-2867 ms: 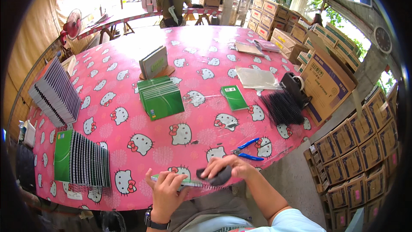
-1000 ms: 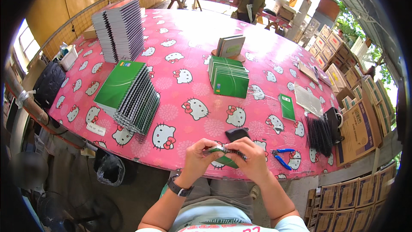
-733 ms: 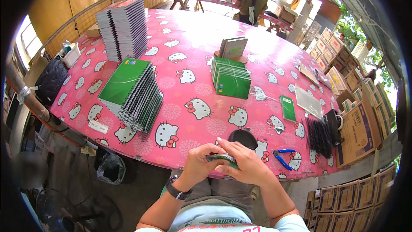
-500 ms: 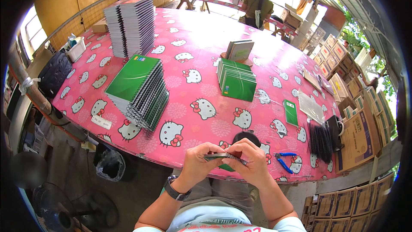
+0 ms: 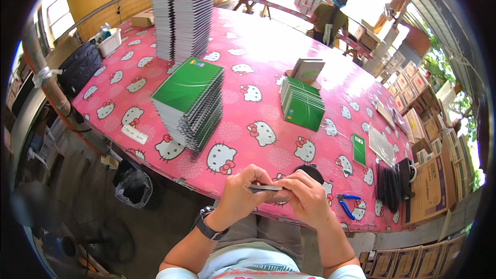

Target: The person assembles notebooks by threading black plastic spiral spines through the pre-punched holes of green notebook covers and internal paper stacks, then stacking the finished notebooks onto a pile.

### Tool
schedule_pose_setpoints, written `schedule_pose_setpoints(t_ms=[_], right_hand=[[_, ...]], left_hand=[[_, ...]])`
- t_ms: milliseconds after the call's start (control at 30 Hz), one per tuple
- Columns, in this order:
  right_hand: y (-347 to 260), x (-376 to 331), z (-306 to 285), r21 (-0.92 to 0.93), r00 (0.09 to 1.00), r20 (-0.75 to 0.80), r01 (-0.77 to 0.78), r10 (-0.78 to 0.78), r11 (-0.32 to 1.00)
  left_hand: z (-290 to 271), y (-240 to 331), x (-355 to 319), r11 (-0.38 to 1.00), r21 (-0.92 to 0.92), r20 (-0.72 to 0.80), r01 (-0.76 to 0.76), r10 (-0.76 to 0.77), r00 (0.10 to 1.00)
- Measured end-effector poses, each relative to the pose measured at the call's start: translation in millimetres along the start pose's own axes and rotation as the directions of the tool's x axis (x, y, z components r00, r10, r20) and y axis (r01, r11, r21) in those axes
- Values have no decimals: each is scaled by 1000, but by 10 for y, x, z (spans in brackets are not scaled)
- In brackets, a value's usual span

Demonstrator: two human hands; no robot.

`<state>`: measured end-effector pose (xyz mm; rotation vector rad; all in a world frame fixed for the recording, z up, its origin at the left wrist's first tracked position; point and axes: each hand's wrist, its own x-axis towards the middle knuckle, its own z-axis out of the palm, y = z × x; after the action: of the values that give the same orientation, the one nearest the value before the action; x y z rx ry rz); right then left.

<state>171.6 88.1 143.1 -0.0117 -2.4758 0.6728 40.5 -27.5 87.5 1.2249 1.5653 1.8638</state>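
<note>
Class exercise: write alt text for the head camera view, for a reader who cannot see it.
A person's left hand and right hand together grip a thin flat notebook edge-on above the near edge of a pink cartoon-cat tablecloth. On the table are stacks of green-covered spiral notebooks, blue-handled pliers and a bundle of black binding coils.

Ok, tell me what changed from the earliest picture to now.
The view swung left, so the tall notebook stacks and the green-topped stack now fill the middle. The left hand and right hand kept hold of the thin notebook all along, only turning it from lying flat at the table edge to edge-on between them. The blue pliers, small green stack and tablecloth stayed put.
</note>
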Motion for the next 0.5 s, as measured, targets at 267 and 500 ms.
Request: schedule_pose_setpoints(t_ms=[267, 500], right_hand=[[-145, 639, -94, 142, 996, -86, -11, 23, 990], [-406, 1551, -6, 5, 925, 35, 378, -378, 926]], left_hand=[[-515, 320, 70, 970, 192, -72, -146, 163, 984], [-987, 980, 397, 953, 288, -93, -93, 124, 988]])
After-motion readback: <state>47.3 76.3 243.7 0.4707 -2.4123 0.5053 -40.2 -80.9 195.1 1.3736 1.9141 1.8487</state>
